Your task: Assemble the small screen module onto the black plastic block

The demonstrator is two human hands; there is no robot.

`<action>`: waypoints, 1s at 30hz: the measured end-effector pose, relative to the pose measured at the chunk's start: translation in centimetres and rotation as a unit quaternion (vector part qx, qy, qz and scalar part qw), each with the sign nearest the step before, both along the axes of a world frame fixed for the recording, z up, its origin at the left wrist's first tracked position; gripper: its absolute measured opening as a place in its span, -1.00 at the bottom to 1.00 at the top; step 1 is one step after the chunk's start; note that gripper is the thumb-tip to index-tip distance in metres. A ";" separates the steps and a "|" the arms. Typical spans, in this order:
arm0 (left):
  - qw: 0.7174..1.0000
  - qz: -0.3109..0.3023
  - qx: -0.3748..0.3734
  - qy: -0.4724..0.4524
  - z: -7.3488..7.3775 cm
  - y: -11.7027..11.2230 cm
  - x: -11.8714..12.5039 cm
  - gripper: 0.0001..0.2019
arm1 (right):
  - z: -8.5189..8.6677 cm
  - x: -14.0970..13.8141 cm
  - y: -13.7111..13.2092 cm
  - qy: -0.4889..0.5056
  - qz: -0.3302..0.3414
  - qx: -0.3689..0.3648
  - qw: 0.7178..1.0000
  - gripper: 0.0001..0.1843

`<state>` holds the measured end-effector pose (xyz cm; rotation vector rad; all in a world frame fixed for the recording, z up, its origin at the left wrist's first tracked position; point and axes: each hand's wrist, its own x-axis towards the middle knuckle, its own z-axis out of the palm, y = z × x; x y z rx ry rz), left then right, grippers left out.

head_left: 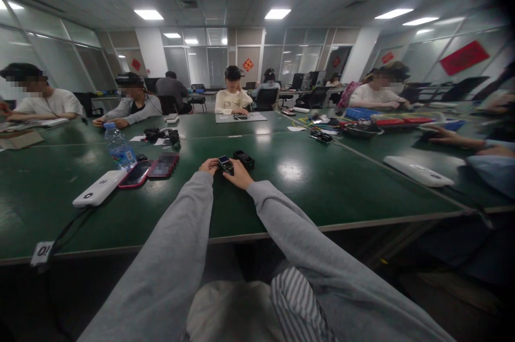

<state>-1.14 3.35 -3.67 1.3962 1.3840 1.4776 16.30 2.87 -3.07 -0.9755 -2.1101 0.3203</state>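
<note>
Between my two hands is a small dark electronic device with a little screen, held just above or on the green table; its underside is hidden. My left hand closes on its left edge, fingers curled. From the right, my right hand grips the same device, the thumb lying across its lower part. Right behind my right hand a black boxy object with recesses rests on the table, apart from the device as far as I can see.
To the left are a white power bank, a red-edged phone, another phone and a water bottle. Another white power bank lies right, near a co-worker's hand. Cables and a blue tray stand farther back. Several people sit around.
</note>
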 end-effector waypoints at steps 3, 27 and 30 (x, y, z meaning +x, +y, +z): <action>1.000 -0.001 0.013 0.000 0.1 -0.2 0.2 -0.67 | 0.1 0.0 -0.1 -0.002 -0.003 0.002 1.000 -0.32; 1.000 -0.004 0.013 0.001 0.1 -0.2 0.2 -0.67 | 0.3 0.3 -0.2 0.000 -0.005 -0.006 1.000 -0.36; 1.000 -0.002 0.016 0.000 0.0 0.0 0.2 -0.66 | 0.2 0.2 -0.2 0.001 -0.004 -0.006 1.000 -0.35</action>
